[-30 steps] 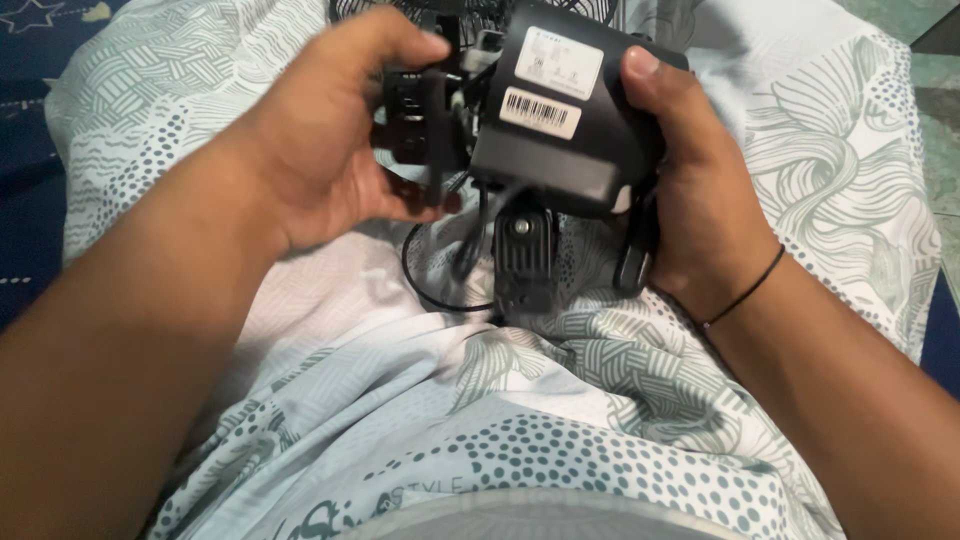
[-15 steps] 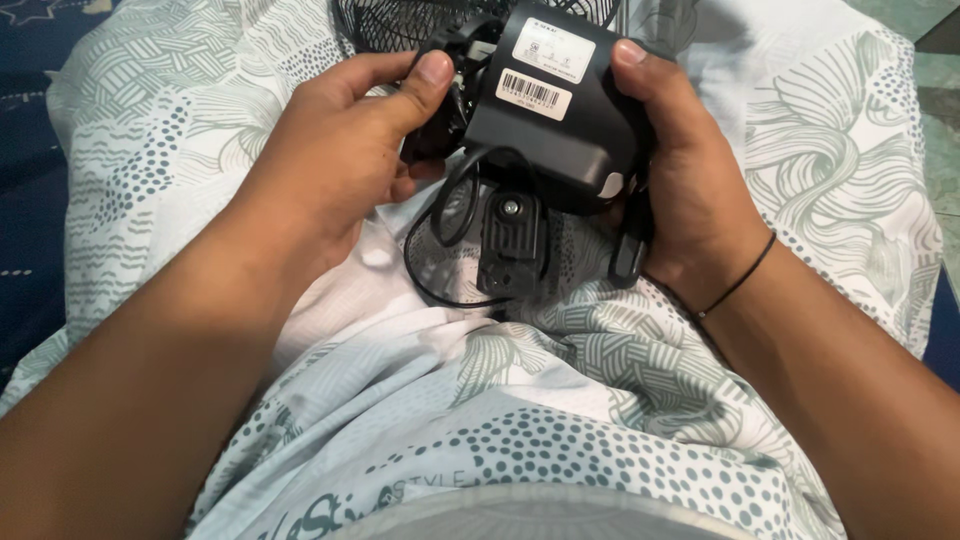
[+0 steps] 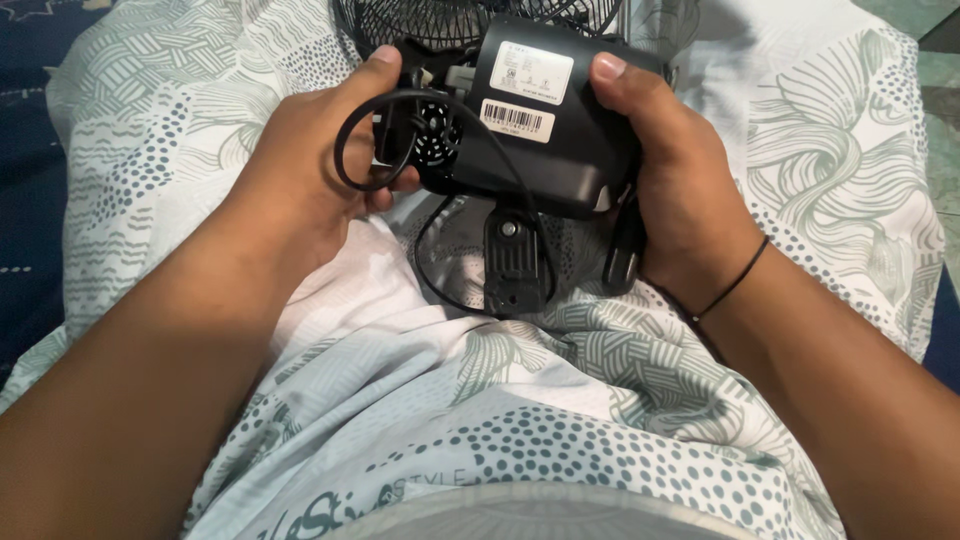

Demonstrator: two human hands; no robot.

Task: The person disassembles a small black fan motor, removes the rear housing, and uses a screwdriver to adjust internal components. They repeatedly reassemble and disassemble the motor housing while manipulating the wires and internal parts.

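Since a moment ago my left hand [image 3: 320,190] has slid off the front of the black fan motor housing [image 3: 545,130] and now cups its left side, thumb up on top, with a loop of the black cord [image 3: 365,150] standing free across my palm; the housing itself sits higher and more squarely under my eyes. My right hand [image 3: 670,200] is clamped on the housing's right side, thumb over the top edge by the white labels, fingers hidden underneath. So both hands are closed on the housing, which hangs between them just above the patterned sheet [image 3: 820,170], the wire fan guard [image 3: 470,20] beyond it and the hinged bracket [image 3: 518,262] dangling below. I judge the loose cord the risk: it could snag my left fingers or the bracket and tug the housing askew.
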